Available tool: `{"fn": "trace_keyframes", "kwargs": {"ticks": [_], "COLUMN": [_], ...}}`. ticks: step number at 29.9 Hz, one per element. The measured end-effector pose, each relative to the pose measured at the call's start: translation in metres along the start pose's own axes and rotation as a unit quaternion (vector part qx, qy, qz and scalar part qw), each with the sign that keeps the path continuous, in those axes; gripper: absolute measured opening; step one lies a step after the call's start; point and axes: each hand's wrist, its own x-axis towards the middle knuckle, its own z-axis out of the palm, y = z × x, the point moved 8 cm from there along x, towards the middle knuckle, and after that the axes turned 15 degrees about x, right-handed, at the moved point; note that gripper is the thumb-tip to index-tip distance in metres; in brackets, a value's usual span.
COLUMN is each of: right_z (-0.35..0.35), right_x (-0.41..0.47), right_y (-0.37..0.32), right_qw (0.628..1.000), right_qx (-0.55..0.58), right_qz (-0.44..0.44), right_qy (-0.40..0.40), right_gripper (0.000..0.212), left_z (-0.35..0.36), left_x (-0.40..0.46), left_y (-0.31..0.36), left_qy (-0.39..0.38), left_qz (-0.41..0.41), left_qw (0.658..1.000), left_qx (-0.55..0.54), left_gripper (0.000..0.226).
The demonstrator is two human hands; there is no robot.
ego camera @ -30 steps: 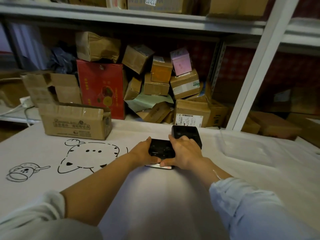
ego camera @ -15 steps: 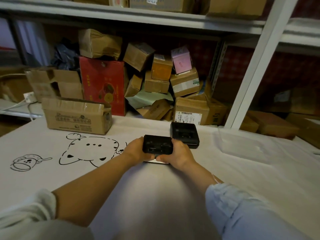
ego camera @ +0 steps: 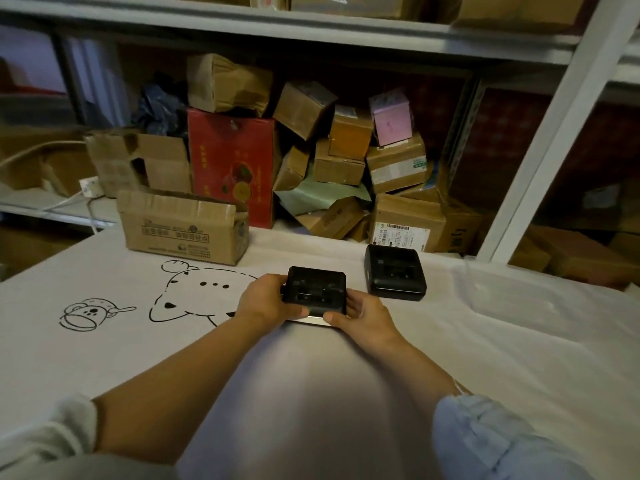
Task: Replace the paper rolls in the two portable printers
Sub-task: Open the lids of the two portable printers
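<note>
Two small black portable printers are on the white table cloth. The near printer [ego camera: 316, 289] sits in the middle, and both hands grip it. My left hand [ego camera: 266, 299] holds its left side, thumb on the front edge. My right hand [ego camera: 360, 311] holds its right front corner. A pale strip [ego camera: 310, 321] shows under the printer's front edge; I cannot tell what it is. The second printer [ego camera: 394, 276] rests untouched a short way behind and to the right. No loose paper roll is visible.
An open cardboard box [ego camera: 183, 227] stands at the back left of the table. A clear plastic tray [ego camera: 540, 292] lies to the right. Stacked parcels [ego camera: 346, 161] fill the shelf behind. A white shelf post [ego camera: 540, 140] rises at the right. Cartoon drawings [ego camera: 194, 292] mark the cloth.
My right hand has slid from on top of the near printer to its right front corner. The near printer now sits further left of the second one.
</note>
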Motion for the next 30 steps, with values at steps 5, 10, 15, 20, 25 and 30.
{"fn": "trace_keyframes", "kwargs": {"ticks": [5,10,15,20,25,30], "right_z": [-0.003,0.000,-0.001,0.000,-0.001,0.001], "right_x": [-0.003,0.000,-0.001,-0.002,-0.005,-0.005], "right_y": [-0.002,0.001,-0.001,-0.001,-0.003,-0.006], "right_qw": [1.000,0.999,0.998,0.998,0.999,0.998], "right_qx": [-0.026,-0.041,-0.063,-0.061,-0.042,-0.062], "right_qz": [0.010,0.001,-0.003,0.016,0.015,-0.014], "right_qy": [0.003,0.015,0.030,0.024,0.018,0.016], "right_gripper": [0.072,0.054,0.050,0.063,0.065,0.047], "left_z": [0.000,-0.001,-0.002,-0.002,0.001,-0.003], "left_x": [0.005,0.009,0.008,0.007,0.004,0.004], "left_y": [0.003,-0.002,-0.003,0.000,0.007,0.006], "left_qy": [-0.015,0.006,0.010,0.008,-0.002,0.008], "left_qz": [0.012,0.003,0.009,0.013,0.022,0.023], "left_qw": [0.999,0.999,1.000,0.998,0.998,0.998], "left_qx": [0.044,0.042,0.020,0.054,0.058,0.063], "left_gripper": [0.052,0.066,0.071,0.067,0.061,0.063]}}
